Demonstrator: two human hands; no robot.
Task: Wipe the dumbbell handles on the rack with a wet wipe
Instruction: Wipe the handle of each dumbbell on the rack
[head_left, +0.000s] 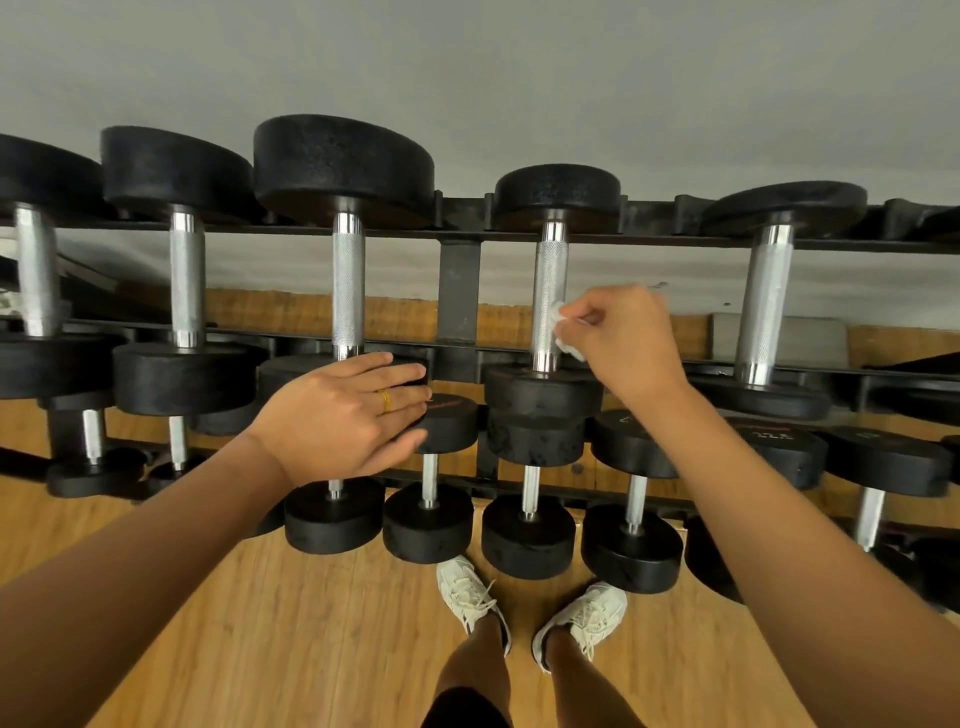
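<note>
A black rack (459, 291) carries rows of black dumbbells with knurled steel handles. My right hand (621, 340) pinches a small white wet wipe (562, 326) against the right side of one top-row handle (548, 291), near its lower end. My left hand (337, 413) lies flat with straight fingers on the near head (291, 371) of the dumbbell to the left, whose handle (347, 286) is bare. A gold ring sits on one of the left hand's fingers.
More top-row handles stand at the left (186, 275) and right (764, 301). A lower tier holds several smaller dumbbells (529, 535) just above my white sneakers (470, 597). The floor (311, 623) is wood and a grey wall rises behind the rack.
</note>
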